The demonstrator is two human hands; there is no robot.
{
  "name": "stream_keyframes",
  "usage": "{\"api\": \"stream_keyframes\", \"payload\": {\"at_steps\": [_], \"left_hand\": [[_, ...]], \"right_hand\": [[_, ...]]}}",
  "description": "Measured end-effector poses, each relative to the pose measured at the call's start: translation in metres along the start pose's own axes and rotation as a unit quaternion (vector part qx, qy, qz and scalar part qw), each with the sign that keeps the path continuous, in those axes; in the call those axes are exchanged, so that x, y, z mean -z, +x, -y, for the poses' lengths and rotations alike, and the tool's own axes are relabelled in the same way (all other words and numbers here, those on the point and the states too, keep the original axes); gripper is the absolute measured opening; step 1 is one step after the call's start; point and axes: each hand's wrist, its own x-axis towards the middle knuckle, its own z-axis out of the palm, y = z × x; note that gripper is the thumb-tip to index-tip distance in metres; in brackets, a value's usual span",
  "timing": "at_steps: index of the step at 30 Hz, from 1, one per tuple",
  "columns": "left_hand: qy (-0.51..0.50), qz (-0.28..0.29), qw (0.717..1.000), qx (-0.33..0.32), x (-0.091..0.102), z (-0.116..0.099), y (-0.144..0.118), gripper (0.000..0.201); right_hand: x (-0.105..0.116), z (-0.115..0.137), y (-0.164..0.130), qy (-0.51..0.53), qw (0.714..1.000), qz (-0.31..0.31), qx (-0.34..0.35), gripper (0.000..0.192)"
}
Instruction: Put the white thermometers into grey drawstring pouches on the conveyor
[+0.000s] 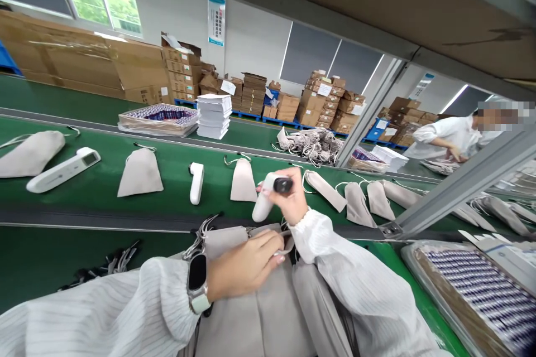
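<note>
Right hand [291,201] gripped white device [268,201], long axis slanting down-left toward pouch stack [251,301]; left hand [245,268] pinched top pouch's mouth directly below.

— Counting the belt now: white handheld devices, how many?
— Three: one far left [62,170], one mid-belt [196,182], one in the right hand [270,196].
— Grey pouches lying singly on the belt?
— I make it seven, from the first [31,153] onward.
— People?
— One co-worker [444,136], far right.
</note>
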Motion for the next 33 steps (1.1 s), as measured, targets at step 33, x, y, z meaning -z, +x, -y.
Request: {"api": "stream_keyframes", "payload": {"at_steps": [33], "left_hand": [[-0.019,-0.29,0.946,0.14,0.051,0.013,0.014,0.02]], "right_hand": [[0.026,-0.005,0.006,-0.156,0.928,0.219,-0.257,0.062]]}}
